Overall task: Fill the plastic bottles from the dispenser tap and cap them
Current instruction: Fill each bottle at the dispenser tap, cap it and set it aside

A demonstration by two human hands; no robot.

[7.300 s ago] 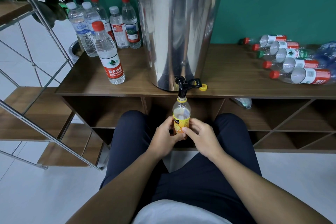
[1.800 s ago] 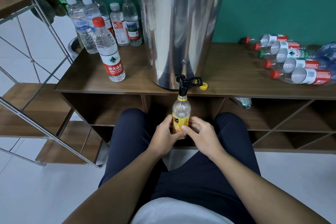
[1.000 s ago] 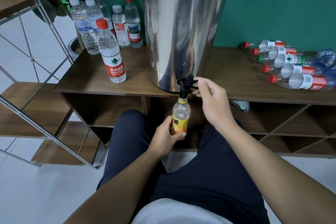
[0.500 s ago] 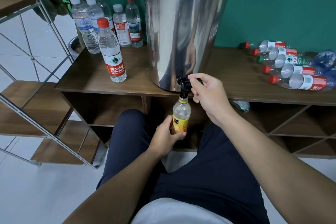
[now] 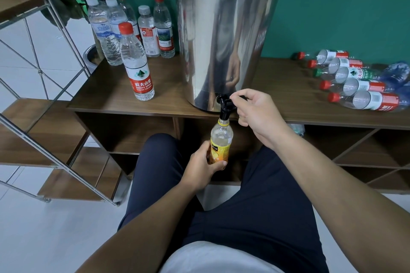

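A tall steel dispenser (image 5: 224, 35) stands on the wooden shelf top (image 5: 168, 97), its black tap (image 5: 224, 106) hanging over the front edge. My left hand (image 5: 203, 167) grips a small yellow-labelled bottle (image 5: 220, 142) upright, its open mouth right under the tap spout. My right hand (image 5: 255, 111) pinches the tap's black lever between thumb and forefinger. The bottle's yellow cap is hidden behind my right hand.
Several capped upright water bottles (image 5: 135, 60) stand left of the dispenser. Several capped bottles (image 5: 359, 82) lie on their sides at the right. A metal-framed shelf unit (image 5: 44, 99) stands at the left. Open cubbies run below the shelf top, and my knees sit close to them.
My right hand left the bottle, rose to the tap and took hold of its lever. My left hand keeps the bottle under the spout.
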